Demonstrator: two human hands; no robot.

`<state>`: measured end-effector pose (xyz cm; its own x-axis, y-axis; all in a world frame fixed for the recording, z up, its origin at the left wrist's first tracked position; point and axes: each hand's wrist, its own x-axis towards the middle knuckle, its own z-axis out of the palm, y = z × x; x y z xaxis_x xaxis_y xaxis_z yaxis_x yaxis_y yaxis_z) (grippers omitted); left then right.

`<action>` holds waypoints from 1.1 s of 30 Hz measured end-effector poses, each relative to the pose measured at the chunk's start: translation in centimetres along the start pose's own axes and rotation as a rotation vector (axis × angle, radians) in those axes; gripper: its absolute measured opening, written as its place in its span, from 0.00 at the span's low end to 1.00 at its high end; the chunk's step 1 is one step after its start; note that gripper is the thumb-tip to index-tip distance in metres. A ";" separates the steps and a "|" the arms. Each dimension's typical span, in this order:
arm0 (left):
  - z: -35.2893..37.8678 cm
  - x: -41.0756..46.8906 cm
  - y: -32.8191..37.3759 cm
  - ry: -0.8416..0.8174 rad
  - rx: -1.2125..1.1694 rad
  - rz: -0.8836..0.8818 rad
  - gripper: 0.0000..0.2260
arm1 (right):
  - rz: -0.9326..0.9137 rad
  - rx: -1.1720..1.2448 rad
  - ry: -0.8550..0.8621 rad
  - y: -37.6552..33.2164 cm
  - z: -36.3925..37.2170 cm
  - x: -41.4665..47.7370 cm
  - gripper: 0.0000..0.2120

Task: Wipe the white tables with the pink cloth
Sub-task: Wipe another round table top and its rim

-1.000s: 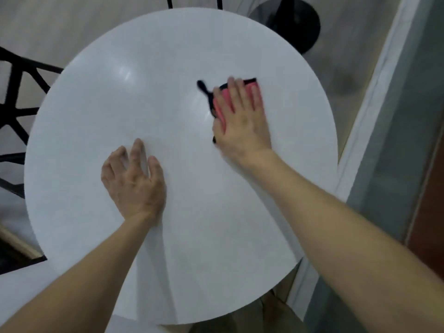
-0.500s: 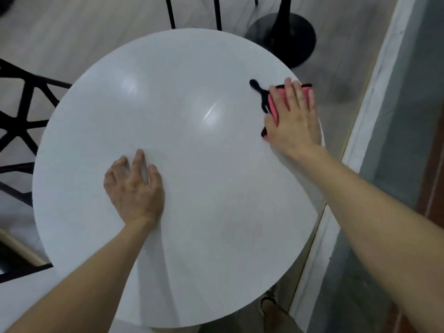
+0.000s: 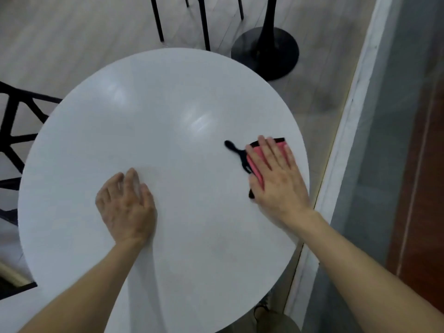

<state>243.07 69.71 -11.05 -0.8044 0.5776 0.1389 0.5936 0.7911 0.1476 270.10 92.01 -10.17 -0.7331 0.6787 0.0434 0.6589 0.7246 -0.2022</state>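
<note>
- The head view looks steeply down on the round white table point(image 3: 156, 111), so close its top fills most of the frame.
- It faces forward; left hand point(image 3: 127, 207) and right hand point(image 3: 276, 179) enter from the bottom edge.

Two hands on a round white table point(image 3: 168, 111)

The right hand point(image 3: 276, 179) presses flat on a pink cloth point(image 3: 255, 162) with black trim near the table's right edge. The left hand point(image 3: 127, 207) rests on the top, left of centre, fingers loosely bent. A black chair point(image 3: 12, 138) stands at the left edge.
</note>
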 end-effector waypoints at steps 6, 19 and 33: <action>0.3 4.8 4.5 0.124 -0.145 0.390 0.19 | 0.303 -0.048 0.060 -0.7 -0.1 15.2 0.34; 4.6 12.1 7.5 0.051 -0.109 0.184 0.19 | 0.042 -0.086 -0.086 3.6 -0.5 14.3 0.34; 3.8 11.6 7.8 0.041 -0.125 0.130 0.21 | -0.897 0.021 -0.213 0.5 0.0 21.4 0.32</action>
<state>238.23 83.35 -12.02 -0.7203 0.6628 0.2046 0.6932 0.6776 0.2457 254.71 106.91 -9.37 -0.9846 -0.1742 0.0119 -0.1731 0.9648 -0.1979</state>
